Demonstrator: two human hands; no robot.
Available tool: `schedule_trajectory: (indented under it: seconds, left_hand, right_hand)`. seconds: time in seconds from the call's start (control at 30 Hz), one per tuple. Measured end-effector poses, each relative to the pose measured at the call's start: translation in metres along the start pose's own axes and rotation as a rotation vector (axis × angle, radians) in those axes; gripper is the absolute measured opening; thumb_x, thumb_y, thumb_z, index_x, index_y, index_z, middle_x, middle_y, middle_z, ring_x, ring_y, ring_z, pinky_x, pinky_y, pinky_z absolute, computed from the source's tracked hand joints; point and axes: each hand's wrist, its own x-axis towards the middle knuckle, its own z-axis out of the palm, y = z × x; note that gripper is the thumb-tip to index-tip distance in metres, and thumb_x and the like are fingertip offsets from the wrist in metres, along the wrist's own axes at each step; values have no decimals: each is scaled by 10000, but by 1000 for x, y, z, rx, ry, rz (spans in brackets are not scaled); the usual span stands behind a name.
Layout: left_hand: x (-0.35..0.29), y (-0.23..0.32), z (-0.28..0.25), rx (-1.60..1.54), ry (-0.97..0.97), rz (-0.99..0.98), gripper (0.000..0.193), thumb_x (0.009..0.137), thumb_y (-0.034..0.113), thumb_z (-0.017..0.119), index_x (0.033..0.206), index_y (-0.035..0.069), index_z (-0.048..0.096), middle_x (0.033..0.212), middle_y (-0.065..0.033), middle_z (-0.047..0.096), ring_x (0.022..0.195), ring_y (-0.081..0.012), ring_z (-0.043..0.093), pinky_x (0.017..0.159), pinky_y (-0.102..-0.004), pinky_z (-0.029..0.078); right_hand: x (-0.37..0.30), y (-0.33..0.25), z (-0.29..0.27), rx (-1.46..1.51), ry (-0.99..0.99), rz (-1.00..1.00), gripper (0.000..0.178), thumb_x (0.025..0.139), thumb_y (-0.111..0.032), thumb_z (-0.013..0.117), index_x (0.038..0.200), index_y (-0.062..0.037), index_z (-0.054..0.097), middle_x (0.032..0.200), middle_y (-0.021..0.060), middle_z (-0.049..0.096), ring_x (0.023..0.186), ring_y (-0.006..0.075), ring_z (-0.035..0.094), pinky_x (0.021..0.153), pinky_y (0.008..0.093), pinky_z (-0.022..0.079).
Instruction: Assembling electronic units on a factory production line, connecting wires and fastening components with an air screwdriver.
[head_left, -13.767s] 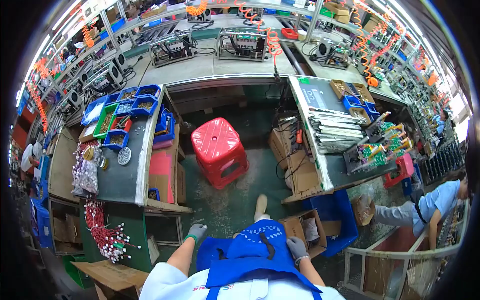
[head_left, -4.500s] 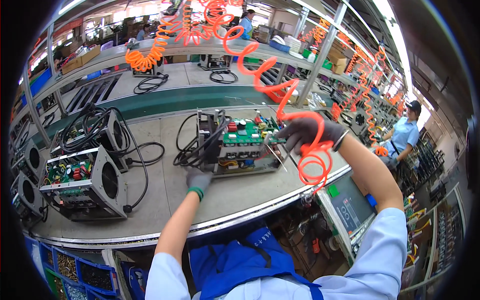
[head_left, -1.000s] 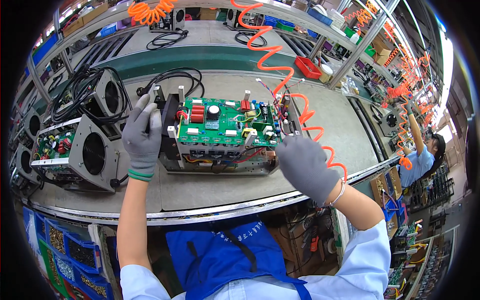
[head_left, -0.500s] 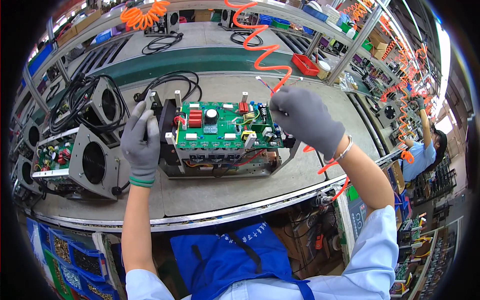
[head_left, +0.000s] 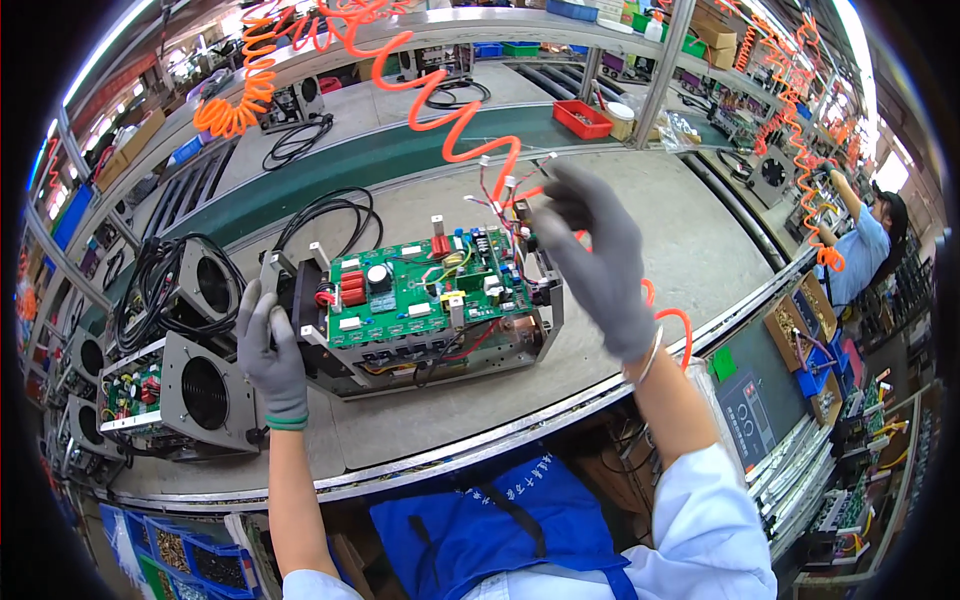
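Currently, in the head view, the left hand [head_left: 272, 365] points upward, fingers loosely open against the left end of the machine [head_left: 405, 300] on the workbench [head_left: 695, 250]. The right hand [head_left: 605, 260] is raised near its right end, fingers bent and blurred; whether it grips anything, I cannot tell.

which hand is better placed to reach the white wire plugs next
Probably the right: the right hand is close to the white wire plugs, while the left hand is at the opposite end of the open unit.
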Motion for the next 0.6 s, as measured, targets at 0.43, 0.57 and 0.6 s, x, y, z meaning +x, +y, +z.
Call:
schedule_trajectory:
  seconds: [0.43, 0.57, 0.6]
  left_hand:
    - [-41, 126, 4, -7, -384, 125, 597, 751, 241, 663, 1249, -30, 474, 1287, -194, 482, 1219, -359, 454, 1054, -468, 312]
    - [23, 162, 62, 130, -498, 388, 353, 727, 143, 639, 1075, 96, 607, 1203, -135, 551, 1183, -354, 461, 1032, -462, 311]
    - [35, 162, 77, 117, -526, 385, 307, 742, 150, 616, 1044, 100, 631, 1216, -143, 552, 1190, -347, 458, 1030, -462, 308]
  right_hand:
    - [-135, 90, 45, 225, 363, 397, 518, 966, -332, 425, 1370, -13, 374, 915, 21, 556, 666, 56, 448, 553, 228, 394]
    - [-121, 59, 19, 393, 256, 549, 644, 883, -315, 590, 1351, 59, 352, 1222, 183, 495, 1087, 243, 515, 922, 367, 428]
    - [-112, 52, 13, 31, 223, 331, 689, 831, -310, 640, 1350, 42, 355, 1248, 204, 474, 1128, 289, 487, 935, 402, 410]
